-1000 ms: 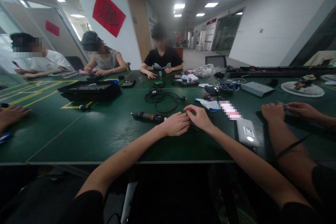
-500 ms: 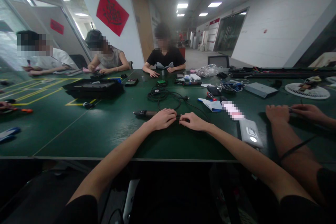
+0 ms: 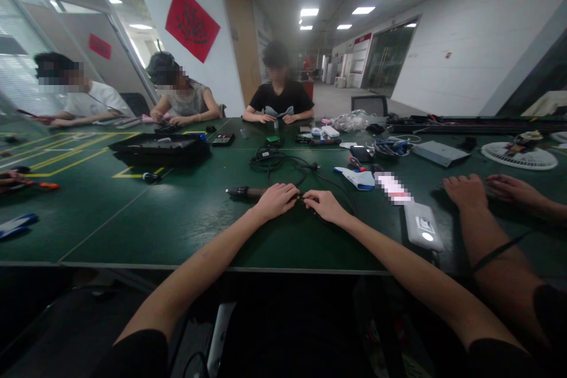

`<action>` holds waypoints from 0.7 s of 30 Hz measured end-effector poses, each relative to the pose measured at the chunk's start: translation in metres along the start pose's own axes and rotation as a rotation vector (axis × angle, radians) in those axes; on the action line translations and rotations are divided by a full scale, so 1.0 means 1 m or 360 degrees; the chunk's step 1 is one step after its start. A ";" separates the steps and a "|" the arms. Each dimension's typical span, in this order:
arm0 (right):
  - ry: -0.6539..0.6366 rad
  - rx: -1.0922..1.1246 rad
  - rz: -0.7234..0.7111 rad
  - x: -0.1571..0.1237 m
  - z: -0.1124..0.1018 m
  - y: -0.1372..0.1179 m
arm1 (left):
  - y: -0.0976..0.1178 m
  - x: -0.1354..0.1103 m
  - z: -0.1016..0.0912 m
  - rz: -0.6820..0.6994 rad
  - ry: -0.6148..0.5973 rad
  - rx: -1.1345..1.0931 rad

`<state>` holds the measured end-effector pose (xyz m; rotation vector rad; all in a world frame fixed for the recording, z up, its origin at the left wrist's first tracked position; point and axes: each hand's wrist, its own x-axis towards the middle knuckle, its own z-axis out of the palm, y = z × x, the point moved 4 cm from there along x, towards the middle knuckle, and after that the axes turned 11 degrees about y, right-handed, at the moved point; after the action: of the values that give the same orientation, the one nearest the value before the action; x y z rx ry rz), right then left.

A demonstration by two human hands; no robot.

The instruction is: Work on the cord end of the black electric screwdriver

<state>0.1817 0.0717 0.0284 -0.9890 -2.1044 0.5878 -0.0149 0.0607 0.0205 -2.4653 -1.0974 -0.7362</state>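
An electric screwdriver [image 3: 248, 192] lies on the green table, its tip pointing left. My left hand [image 3: 275, 201] is wrapped round its rear part. Close by on the right, my right hand [image 3: 326, 205] pinches a thin dark piece at the screwdriver's tail, which looks like the end of a cable. A small brassy spot shows between the two hands; whether the parts there are joined I cannot tell. Beyond my hands, a black power cable [image 3: 283, 159] with a plug lies in loose coils, and one strand runs down behind my right hand.
A black tray [image 3: 159, 150] sits at the back left. A white device [image 3: 423, 227] lies right of my right arm, near a co-worker's hands [image 3: 467, 192]. Red-handled pliers [image 3: 355, 163] and a blue-white packet [image 3: 357, 178] lie beyond. Several people sit across the table.
My right hand has shifted slightly, and a small gap with a brassy spot now shows between my hands. The right-hand co-worker's hands have moved a little apart.
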 end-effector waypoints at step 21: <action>-0.0092 -0.0500 -0.0576 -0.010 -0.003 -0.011 | 0.008 -0.004 -0.019 0.0212 -0.0072 -0.0181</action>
<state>0.1828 0.0576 0.0331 -0.7301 -2.3996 0.1074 -0.0177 0.0436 0.0329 -2.6329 -0.9195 -0.7241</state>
